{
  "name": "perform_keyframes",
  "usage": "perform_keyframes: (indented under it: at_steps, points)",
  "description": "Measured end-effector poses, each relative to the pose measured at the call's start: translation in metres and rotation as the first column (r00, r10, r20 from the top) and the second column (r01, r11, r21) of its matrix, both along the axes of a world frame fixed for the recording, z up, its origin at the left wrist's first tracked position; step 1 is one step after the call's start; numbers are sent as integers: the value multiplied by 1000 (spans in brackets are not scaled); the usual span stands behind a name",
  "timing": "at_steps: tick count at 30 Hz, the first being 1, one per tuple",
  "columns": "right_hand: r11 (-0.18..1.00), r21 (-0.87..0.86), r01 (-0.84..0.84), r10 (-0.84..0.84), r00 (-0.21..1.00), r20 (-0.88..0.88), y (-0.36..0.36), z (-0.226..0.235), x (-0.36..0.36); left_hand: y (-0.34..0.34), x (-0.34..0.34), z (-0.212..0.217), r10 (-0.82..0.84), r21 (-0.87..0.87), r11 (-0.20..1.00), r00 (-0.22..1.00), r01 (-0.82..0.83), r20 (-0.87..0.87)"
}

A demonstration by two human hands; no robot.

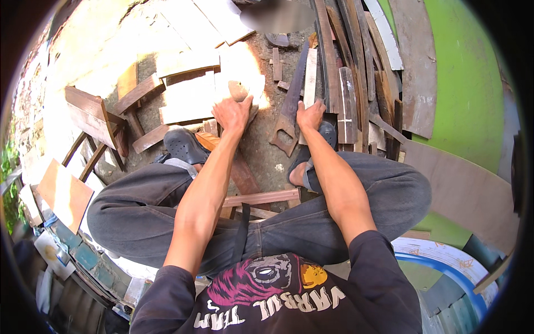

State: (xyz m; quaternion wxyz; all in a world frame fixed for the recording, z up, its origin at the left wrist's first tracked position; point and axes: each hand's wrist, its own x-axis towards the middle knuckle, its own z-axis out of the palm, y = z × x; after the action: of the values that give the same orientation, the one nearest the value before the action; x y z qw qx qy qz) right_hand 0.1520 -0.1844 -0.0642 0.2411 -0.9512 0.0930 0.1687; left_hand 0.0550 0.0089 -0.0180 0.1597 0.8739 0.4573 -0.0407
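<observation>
My left hand (pixel 232 115) is closed at the near edge of a sunlit piece of wood (pixel 238 89); glare washes out much of its outline. Further right, my right hand (pixel 311 116) has its fingers closed around the near end of a narrow pale wood strip (pixel 311 75), which points away from me. Just left of that strip lies a handsaw (pixel 290 103) with a dark blade and a wooden handle, touched by neither hand as far as I can see. Both hands are between and beyond my sandalled feet.
Long boards (pixel 361 61) lean and lie along the right, beside a green panel (pixel 461 67). At the left stands a small wooden frame (pixel 89 114) among bright offcuts. A reddish wood piece (pixel 261 197) lies near my lap. A blurred grey shape (pixel 278 16) shows at the top.
</observation>
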Motion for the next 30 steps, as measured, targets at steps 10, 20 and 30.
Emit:
perform_keyframes:
  at_steps: [10,20,30]
  points:
    - [985,-169,-39,50,997,66,-2,4,-14,18,-14,-45,-192,-220,958,981,184,-16]
    - [650,-89,-755,737,654,-170,-21,3,-93,-2,-64,11,-93,-180,978,991,109,97]
    - [520,-183,-834,820,548,-167,-33,-26,-107,12,-64,13,-178,-237,955,983,181,33]
